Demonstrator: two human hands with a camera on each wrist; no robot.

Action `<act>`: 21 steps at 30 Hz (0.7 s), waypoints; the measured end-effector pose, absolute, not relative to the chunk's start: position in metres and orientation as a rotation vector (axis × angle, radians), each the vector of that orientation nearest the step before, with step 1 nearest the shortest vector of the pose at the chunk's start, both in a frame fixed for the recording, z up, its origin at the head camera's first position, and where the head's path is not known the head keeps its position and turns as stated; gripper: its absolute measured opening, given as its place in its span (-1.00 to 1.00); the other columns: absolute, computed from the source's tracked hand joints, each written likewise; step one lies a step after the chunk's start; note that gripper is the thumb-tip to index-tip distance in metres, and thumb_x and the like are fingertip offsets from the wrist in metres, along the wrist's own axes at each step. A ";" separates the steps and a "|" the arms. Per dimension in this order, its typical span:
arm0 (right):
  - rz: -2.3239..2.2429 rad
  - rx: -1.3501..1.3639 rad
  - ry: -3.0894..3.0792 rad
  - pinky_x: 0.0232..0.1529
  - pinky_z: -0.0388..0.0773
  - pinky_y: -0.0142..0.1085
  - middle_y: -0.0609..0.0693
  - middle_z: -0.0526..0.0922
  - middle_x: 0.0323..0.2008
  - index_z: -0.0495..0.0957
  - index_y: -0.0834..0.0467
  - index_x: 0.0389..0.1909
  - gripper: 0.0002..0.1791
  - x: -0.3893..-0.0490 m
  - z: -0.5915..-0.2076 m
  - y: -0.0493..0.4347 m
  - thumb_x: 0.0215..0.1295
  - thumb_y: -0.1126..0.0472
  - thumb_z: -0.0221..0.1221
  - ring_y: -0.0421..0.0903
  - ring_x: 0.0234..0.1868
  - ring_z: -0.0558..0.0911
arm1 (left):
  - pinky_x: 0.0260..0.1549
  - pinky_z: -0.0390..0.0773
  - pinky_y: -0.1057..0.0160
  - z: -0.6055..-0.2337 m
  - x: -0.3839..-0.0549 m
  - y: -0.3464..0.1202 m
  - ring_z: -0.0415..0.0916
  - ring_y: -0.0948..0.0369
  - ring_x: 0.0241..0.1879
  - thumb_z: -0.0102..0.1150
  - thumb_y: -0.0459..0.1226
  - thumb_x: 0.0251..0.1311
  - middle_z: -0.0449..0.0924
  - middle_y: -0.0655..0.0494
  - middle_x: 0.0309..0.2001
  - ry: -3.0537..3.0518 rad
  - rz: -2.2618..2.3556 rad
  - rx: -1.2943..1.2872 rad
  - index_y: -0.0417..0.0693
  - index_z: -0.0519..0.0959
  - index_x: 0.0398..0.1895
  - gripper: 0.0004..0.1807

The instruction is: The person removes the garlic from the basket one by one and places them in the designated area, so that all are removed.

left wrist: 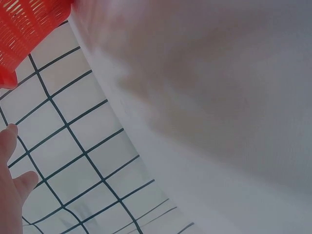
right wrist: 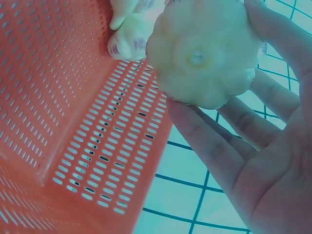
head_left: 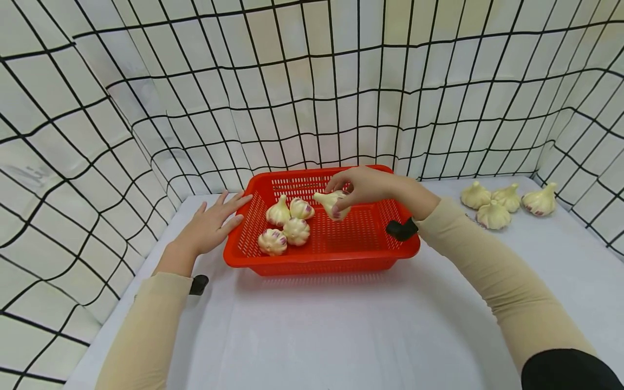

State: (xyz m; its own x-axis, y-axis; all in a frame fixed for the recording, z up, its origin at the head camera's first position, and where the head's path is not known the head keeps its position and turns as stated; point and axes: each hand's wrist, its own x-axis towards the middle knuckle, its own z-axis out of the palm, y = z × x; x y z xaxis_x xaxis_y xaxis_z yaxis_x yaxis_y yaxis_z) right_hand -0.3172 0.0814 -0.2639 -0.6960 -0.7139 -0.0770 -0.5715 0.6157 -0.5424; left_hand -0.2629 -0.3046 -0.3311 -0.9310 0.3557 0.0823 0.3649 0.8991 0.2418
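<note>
A garlic bulb with purple streaks is gripped between the thumb and fingers of my right hand, over the middle of the red basket. In the right wrist view, the root end of this garlic bulb faces the camera. Inside the basket's left half lie several garlic bulbs. My left hand has its fingers spread, with the fingertips right at the basket's left rim. In the left wrist view, part of the left hand shows at the lower left edge.
Several more garlic bulbs sit in a group on the white tabletop at the right. Black wire grid with white sheeting behind it encloses the back and sides. The basket stands close to the back grid.
</note>
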 end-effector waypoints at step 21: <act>-0.858 -1.083 2.599 -0.04 0.62 -0.17 -0.05 0.64 -0.02 0.63 0.06 0.20 -0.50 -0.296 -0.262 0.118 0.25 0.07 0.45 -0.02 -0.03 0.58 | 0.39 -0.39 -0.47 -0.335 -0.265 -0.307 -0.31 -0.24 0.59 -0.29 0.19 0.56 -0.08 -0.06 0.64 -3.022 -0.385 -0.577 0.11 0.08 0.65 -0.27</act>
